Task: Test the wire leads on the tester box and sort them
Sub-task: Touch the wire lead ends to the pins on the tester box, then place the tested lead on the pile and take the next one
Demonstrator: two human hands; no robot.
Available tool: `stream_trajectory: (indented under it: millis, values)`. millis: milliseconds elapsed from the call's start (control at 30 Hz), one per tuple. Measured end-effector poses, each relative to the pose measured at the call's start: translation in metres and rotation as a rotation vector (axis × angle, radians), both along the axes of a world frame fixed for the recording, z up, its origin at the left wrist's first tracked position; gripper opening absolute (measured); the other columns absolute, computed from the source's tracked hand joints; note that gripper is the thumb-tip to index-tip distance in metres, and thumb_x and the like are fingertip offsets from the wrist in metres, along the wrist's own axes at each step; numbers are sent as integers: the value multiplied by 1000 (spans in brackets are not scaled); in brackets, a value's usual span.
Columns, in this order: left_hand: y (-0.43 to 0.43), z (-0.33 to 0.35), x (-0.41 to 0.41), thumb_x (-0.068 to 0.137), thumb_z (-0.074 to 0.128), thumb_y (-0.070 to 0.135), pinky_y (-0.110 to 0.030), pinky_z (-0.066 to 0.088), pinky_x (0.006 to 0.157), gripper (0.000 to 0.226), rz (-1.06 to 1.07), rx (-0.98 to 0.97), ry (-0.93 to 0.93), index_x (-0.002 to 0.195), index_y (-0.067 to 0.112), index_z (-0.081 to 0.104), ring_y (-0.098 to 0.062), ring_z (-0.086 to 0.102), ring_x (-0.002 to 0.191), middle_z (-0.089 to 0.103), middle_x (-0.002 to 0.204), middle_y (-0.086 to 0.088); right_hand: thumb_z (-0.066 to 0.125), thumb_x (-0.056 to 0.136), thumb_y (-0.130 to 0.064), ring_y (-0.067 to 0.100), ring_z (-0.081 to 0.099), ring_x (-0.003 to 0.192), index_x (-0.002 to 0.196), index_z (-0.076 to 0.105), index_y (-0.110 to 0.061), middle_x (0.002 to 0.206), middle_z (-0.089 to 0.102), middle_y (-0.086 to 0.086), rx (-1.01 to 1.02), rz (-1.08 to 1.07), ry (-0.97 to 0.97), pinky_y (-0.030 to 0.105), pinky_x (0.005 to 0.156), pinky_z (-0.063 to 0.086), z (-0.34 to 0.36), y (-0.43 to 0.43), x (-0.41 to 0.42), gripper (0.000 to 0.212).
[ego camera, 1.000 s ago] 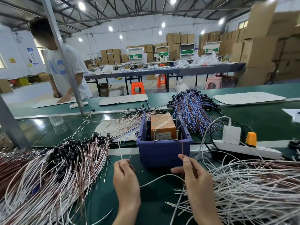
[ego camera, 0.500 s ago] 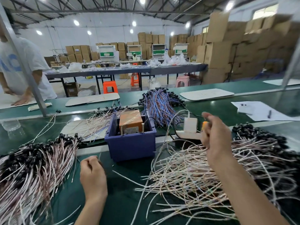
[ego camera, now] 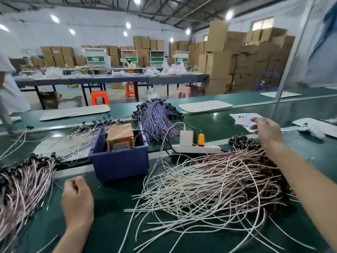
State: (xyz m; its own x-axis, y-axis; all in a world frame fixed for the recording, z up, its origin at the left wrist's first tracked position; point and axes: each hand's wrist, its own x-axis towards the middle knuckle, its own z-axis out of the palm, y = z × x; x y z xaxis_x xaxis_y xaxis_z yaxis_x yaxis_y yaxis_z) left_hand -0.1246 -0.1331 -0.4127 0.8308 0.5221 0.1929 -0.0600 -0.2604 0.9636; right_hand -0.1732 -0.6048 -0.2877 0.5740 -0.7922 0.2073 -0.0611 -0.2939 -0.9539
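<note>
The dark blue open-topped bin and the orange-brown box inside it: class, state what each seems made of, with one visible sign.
Dark blue open-topped bin: likely moulded plastic, matt, even colour and thick rim. Orange-brown box: perhaps card wrapped in glossy clear tape, going by shiny creased highlights; uncertain.

Bare green mat (ego camera: 107, 225) is left before the blue bin (ego camera: 118, 165). It is hemmed by the left wire bundle (ego camera: 23, 185) and right wire pile (ego camera: 218, 189).

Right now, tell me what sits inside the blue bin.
An orange tester box stands inside the blue bin, with a black cable looping in beside it. The bin's front wall covers the box's lower part and the bin floor, so anything lying there cannot be seen.
</note>
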Motion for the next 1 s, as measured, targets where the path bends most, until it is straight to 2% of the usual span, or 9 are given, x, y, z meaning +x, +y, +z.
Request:
stream_trajectory:
  millis: [67, 133, 267, 433, 567, 700, 767, 900, 1000]
  values:
    - [-1, 0, 1, 104, 38, 31, -45, 37, 73, 33, 3, -5, -5, 99, 4, 55, -33, 51, 81, 56, 82, -13, 44, 99, -32, 31, 58, 106, 119, 68, -15, 118, 67, 12, -207, -83, 81, 42, 91, 49, -3, 8, -1, 35]
    - [-3, 0, 1, 105, 38, 30, -43, 36, 70, 32, 4, -4, -13, 94, 5, 54, -32, 50, 78, 55, 78, -10, 44, 99, -29, 35, 54, 118, 117, 68, -17, 122, 67, 11, -369, -120, 40, 47, 104, 42, -2, 28, -3, 33]
    - [-7, 2, -1, 105, 38, 26, -40, 33, 68, 29, 18, -31, -24, 87, 8, 52, -26, 49, 72, 55, 76, -7, 46, 101, -22, 24, 55, 106, 115, 66, -14, 111, 66, 7, -398, -11, -174, 34, 89, 42, -3, 98, 2, 26]
    - [-6, 3, -2, 105, 39, 26, -30, 36, 58, 30, 2, -12, 11, 82, 14, 52, -14, 50, 68, 57, 74, -4, 49, 103, -20, 8, 51, 95, 115, 64, -24, 97, 56, -22, -370, 359, -245, 25, 82, 40, -27, 219, -2, 19]
    - [-5, 4, -3, 105, 41, 23, -19, 34, 54, 30, -57, 16, 26, 78, 14, 52, -11, 49, 63, 56, 70, -1, 49, 103, -20, -2, 55, 68, 110, 63, -34, 85, 64, -13, -319, 707, -191, 14, 63, 39, -54, 302, -3, 21]
    - [11, 16, 2, 101, 43, 12, -19, 39, 42, 29, -297, -12, 189, 74, 12, 53, -5, 52, 42, 58, 61, -2, 48, 101, -20, 9, 65, 72, 98, 65, -39, 80, 71, -9, -237, 901, 48, 33, 75, 55, -79, 346, 5, 26]
    - [27, 26, 7, 102, 41, 12, -20, 40, 41, 25, -426, -91, 303, 83, 9, 56, -10, 55, 40, 61, 66, -6, 47, 102, -19, 11, 65, 67, 93, 67, -37, 77, 72, -7, -148, 898, 111, 36, 74, 58, -90, 352, 10, 28]
    - [72, 38, 19, 105, 45, 18, -20, 40, 39, 16, -409, 152, 316, 101, 9, 57, -8, 55, 43, 63, 76, -5, 46, 102, -21, 5, 64, 60, 90, 64, -36, 74, 71, -7, -206, 881, 214, 24, 61, 53, -113, 352, 11, 27]
    - [107, 43, 28, 104, 44, 24, -25, 44, 52, 14, -270, 452, 297, 106, 16, 56, -14, 57, 59, 67, 88, -2, 47, 101, -26, 3, 63, 62, 93, 62, -40, 74, 70, -13, -354, 874, 231, 26, 61, 51, -121, 353, 10, 23]
